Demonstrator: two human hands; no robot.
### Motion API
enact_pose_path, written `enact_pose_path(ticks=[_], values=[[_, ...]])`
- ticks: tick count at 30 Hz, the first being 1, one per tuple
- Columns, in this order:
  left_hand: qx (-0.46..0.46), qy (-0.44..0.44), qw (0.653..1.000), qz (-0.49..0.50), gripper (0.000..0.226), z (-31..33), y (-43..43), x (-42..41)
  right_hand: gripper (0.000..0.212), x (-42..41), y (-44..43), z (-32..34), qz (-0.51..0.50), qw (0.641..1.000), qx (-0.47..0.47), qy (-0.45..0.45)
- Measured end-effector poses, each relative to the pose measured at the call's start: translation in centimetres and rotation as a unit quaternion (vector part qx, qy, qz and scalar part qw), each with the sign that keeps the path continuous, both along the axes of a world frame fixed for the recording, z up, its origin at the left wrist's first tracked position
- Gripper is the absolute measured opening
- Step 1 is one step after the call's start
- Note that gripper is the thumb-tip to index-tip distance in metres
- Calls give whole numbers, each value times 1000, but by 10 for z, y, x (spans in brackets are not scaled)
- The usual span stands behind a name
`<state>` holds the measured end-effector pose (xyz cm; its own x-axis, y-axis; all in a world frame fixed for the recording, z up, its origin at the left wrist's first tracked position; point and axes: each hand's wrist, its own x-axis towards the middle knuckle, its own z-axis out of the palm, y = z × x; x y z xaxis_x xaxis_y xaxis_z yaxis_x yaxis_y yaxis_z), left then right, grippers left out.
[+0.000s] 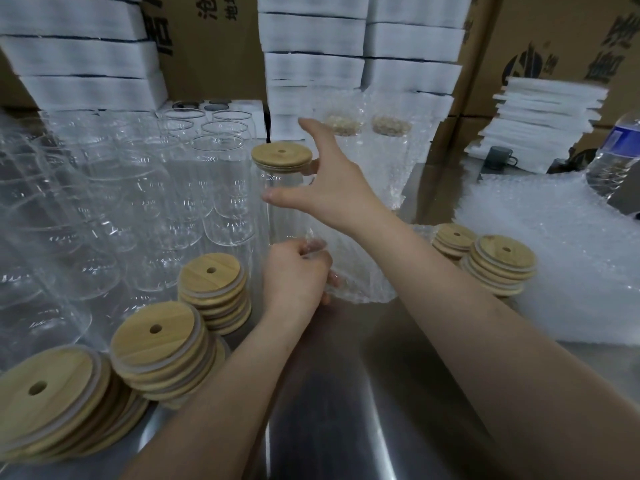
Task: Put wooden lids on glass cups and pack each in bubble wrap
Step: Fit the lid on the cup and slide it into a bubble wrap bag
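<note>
Left hand point(294, 271) curled on bubble wrap point(356, 275); right hand point(332, 188) around lidded glass cup point(277, 223), forefinger point(311, 133) raised.

Pale tan, faintly grained wooden lids point(156, 344) with whitish rims at lower left, clear glass cups point(173, 202) left, milky dimpled bubble wrap point(554, 237) right, brown dark-printed cardboard boxes point(214, 46) and white foam sheets point(311, 32) above, grey shiny counter point(346, 393) below.

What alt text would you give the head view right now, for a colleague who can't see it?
A right hand holds a glass cup capped with a wooden lid, while the left hand grips bubble wrap at the cup's base. Around them, stacks of lids and bare glasses stand on the metal table.
</note>
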<state>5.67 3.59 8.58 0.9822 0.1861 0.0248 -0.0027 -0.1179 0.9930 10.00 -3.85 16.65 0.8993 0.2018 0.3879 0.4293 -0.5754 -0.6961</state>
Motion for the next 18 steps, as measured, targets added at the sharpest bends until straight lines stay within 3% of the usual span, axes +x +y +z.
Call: enact_pose_path(ticks=[4,9,12,15,18], values=[[4,-1,1000,2,23,-1,-1,2,79,1,-1,-8,-39,997,62,-7],[-7,9,1000,5,24,-3,-1,3,72,-9,-16,-11,-60,971,221,-67],[-12,16,1000,10,26,-2,-1,4,65,-19,-32,-11,-37,920,377,-98],[-28,34,999,12,24,0,1,5,56,-29,-45,-11,-7,853,518,-60],[-29,40,999,11,24,1,3,4,54,-32,-54,-12,24,822,569,2]])
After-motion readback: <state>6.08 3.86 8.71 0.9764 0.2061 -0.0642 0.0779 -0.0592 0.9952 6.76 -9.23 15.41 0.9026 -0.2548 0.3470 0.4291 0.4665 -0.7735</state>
